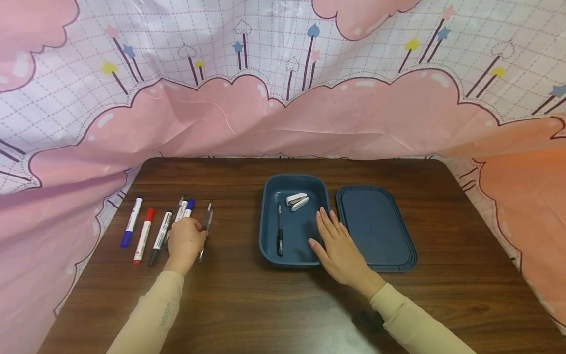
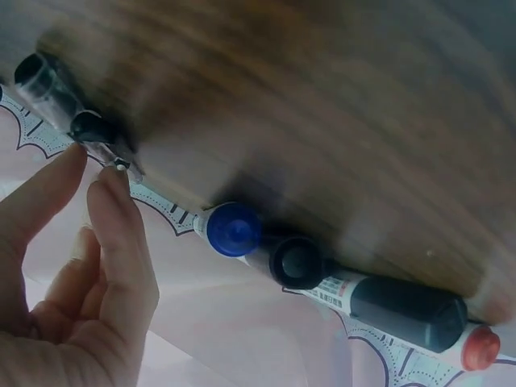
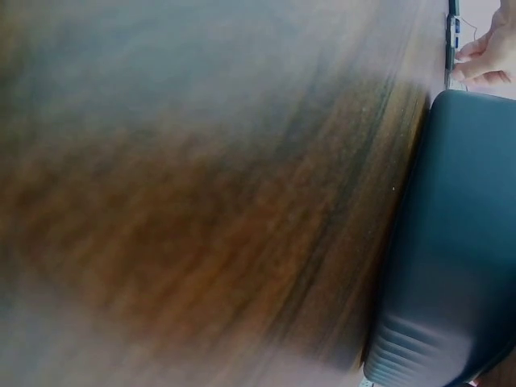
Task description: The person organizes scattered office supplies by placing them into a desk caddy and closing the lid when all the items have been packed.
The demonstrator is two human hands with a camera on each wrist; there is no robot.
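Head: left hand is working at slim clear pens toward the brown table's left edge; right hand, fingers straight, is overlapping the blue plastic box's right rim. Box is holding black-gripped pen, white stapler.

Left wrist: pinch unclear; likely pickup, calling for firm grip.

Right wrist: box wall showing.

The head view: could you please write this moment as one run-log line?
left hand: at clear pens, grip unclear; right hand: open, at right side of blue box; inside: black-grip pen, white stapler
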